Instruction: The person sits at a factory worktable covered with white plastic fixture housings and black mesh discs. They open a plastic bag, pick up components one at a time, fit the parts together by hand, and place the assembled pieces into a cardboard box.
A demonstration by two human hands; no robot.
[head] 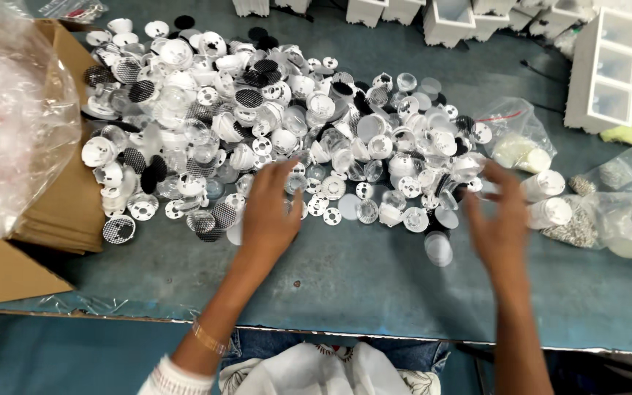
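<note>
A big heap of small white and clear plastic lens cups and round discs (pixel 257 110), mixed with black mesh discs, covers the far half of a grey-blue table (pixel 360 285). My left hand (pixel 271 212) lies palm down at the heap's near edge, fingers spread and touching a few pieces. My right hand (pixel 499 219) hovers blurred near the heap's right end, fingers apart, close to a stack of white cups (pixel 546 184). I see nothing gripped in either hand. A lone clear disc (pixel 438 247) lies between my hands.
An open cardboard box (pixel 60 212) with a clear plastic bag (pixel 9 110) stands at the left. Small bags of parts (pixel 608 212) lie at the right. White square housings (pixel 601 69) line the back and right edge. The table's near edge runs below my wrists.
</note>
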